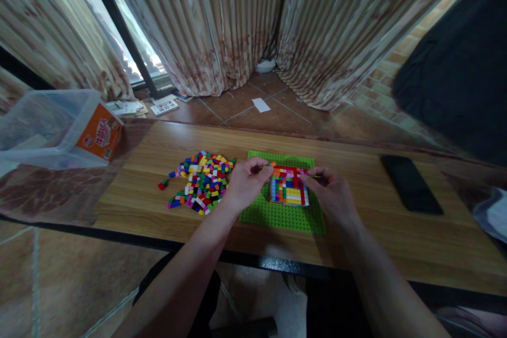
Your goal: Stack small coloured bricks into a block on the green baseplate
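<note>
A block of colourful toy bricks [291, 193] rests on a green studded baseplate [277, 218], with rows of red, yellow, blue, pink and orange. My left hand [249, 179] is closed in a pinch by the block's far left corner, an orange brick [272, 164] at its fingertips. At the far right corner my right hand [330, 193] has thumb and fingers closed against the block's edge. Its fingertips partly cover that corner. Left of the baseplate lies a loose heap of small bricks [206, 179] in many colours.
The bricks lie on a long wooden table [368, 237]. A black phone [412, 185] lies at its right. Beyond the left end stands a clear plastic bin [51, 132] with an orange label. Patterned curtains [222, 26] hang behind, and a white paper [261, 105] is on the floor.
</note>
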### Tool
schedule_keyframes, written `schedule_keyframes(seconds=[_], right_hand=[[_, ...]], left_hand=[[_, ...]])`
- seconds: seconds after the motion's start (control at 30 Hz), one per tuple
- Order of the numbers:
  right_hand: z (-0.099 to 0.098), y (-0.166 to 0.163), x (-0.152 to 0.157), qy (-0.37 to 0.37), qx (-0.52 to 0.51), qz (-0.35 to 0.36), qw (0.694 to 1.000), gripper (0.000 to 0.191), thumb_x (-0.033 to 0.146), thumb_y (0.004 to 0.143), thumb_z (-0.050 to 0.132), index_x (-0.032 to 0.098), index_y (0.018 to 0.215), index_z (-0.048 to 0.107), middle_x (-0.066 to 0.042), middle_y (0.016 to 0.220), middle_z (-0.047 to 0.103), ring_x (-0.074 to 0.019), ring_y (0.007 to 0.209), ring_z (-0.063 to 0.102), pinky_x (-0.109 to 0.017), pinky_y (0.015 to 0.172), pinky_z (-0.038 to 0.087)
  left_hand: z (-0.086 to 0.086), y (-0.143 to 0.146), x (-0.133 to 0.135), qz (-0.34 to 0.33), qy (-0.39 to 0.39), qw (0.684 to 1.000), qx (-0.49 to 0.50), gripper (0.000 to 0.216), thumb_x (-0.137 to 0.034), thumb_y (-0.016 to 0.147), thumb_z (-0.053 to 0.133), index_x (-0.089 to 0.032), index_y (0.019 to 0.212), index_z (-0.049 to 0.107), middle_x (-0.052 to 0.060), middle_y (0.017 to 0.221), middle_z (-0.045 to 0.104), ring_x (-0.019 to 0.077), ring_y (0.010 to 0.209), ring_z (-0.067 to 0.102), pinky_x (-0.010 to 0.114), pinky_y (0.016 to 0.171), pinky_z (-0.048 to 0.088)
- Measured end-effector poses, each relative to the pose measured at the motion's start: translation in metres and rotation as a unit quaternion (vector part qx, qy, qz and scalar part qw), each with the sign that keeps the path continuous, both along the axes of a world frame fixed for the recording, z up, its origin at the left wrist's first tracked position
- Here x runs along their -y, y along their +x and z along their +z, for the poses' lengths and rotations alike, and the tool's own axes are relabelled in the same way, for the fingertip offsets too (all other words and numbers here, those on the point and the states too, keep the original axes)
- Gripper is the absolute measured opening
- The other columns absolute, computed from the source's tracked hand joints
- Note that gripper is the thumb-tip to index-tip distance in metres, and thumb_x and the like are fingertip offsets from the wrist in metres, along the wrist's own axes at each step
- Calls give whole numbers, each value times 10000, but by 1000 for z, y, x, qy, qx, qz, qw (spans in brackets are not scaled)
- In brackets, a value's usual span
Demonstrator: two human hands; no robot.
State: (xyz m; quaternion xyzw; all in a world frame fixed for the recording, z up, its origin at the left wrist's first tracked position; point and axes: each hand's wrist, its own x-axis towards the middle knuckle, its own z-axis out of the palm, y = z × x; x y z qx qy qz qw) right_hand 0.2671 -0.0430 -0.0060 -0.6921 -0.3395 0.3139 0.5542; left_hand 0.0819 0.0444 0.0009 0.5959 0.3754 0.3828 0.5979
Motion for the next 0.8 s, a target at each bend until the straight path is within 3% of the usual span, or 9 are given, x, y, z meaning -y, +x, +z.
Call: schedule_keyframes(seconds=[0.43,0.53,0.7,0.8], right_hand=[[0,-4,-2,-5,-10,-4,1000,533,630,544,877,213,761,625,-8,652,686,-168,563,631,-290,503,506],[-2,-3,-1,5,-9,-2,1000,474,596,591,862,211,755,640,-10,666,688,-160,582,625,-287,528,515],[5,-6,5,98,146,-20,984,258,474,832,706,217,849,726,-53,883,716,-175,764,666,-328,690,561],[14,-16,9,143,236,23,961,179,385,901,664,255,975,763,-70,1063,706,-202,957,684,-381,847,575]], left_hand=[[4,1,4,-23,25,999,-8,149,-317,811,700,-170,793,677,-22,643,597,104,598,532,225,565,422],[6,-1,5,-39,26,999,2,160,-338,811,698,-179,820,679,-18,663,597,107,609,526,232,578,424],[9,-1,6,-61,49,997,-2,133,-316,824,683,-183,829,676,-14,691,595,113,639,527,238,610,435],[10,0,9,-69,72,995,-15,103,-277,831,671,-177,852,681,-13,716,617,115,660,542,236,629,441]])
